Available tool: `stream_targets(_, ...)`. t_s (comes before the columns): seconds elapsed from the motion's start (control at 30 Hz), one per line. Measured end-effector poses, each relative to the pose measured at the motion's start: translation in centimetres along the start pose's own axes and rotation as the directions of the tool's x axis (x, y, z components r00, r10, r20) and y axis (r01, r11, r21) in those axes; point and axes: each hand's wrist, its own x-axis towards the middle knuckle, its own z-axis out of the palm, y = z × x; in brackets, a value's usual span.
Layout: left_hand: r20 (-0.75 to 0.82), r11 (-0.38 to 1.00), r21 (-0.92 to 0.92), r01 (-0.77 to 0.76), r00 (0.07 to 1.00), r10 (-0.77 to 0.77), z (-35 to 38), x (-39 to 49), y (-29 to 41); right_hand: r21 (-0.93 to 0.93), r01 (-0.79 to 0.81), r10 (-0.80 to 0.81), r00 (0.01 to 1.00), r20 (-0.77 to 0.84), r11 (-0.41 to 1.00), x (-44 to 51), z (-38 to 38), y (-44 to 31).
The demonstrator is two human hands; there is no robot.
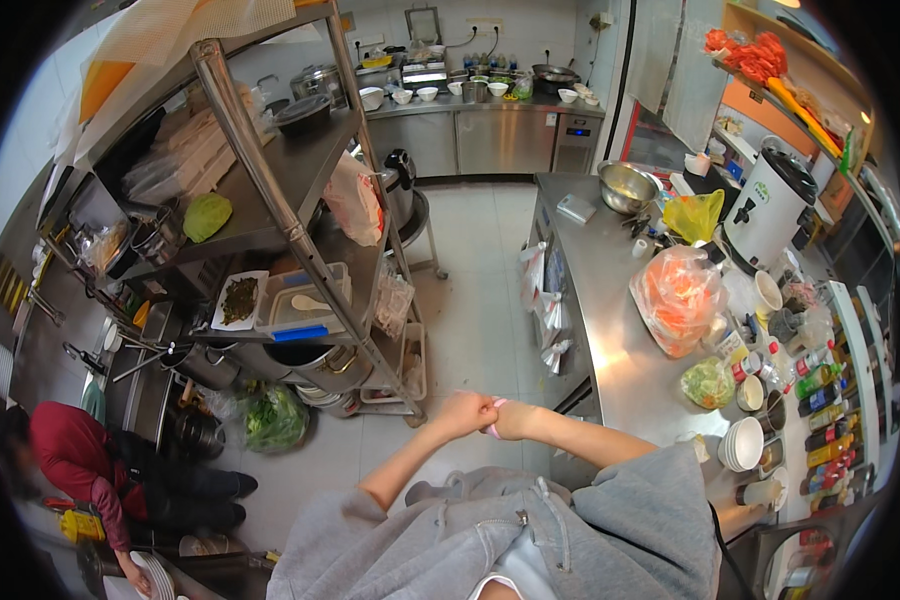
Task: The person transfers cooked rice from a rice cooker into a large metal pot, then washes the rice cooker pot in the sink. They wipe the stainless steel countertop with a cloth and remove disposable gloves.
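In front of my chest my two hands meet. My left hand [466, 414] is bent into a fist with its fingers at a thin pink band [498, 424], which lies against my right hand [519, 421]. The fingers of my right hand are hidden, so I cannot tell their shape. Both forearms are bare below rolled grey sleeves.
A steel counter [585, 300] at right bears a bag of orange food [679, 300], bowls [741, 444] and bottles. At left stands a steel shelf rack [300, 240]. Greens in a bag [274, 416] lie on the floor. A person in red [82, 457] touches plates [157, 574] at lower left.
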Motion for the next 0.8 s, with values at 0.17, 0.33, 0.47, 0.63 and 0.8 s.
stream_targets(0.17,0.06,0.993,-0.073,-0.092,0.994,0.096,-1.9,-1.4,-1.2,-0.149,0.305,-0.292,0.951,0.103,0.941,-1.4,-2.5,-1.4)
stream_targets(0.33,0.102,0.857,-0.516,-0.007,0.992,0.069,-1.5,-2.0,-2.5,0.061,0.397,-0.394,0.917,-0.056,0.916,-2.2,-3.7,-1.7)
stream_targets(0.47,-0.014,0.636,-0.77,0.042,0.997,-0.082,-1.1,-2.4,-1.5,-0.054,0.425,-0.411,0.823,-0.392,0.903,-1.6,-4.5,-2.2)
stream_targets(0.63,-0.524,0.949,0.011,-0.314,0.807,0.273,-1.7,-4.0,2.1,0.609,0.001,0.151,0.969,-0.197,0.793,-1.4,-5.5,-2.7)
stream_targets(0.8,-0.544,0.932,0.121,-0.343,0.762,0.351,-3.0,-4.8,3.6,0.806,-0.122,0.118,0.991,0.065,0.579,-1.7,-6.8,-2.7)
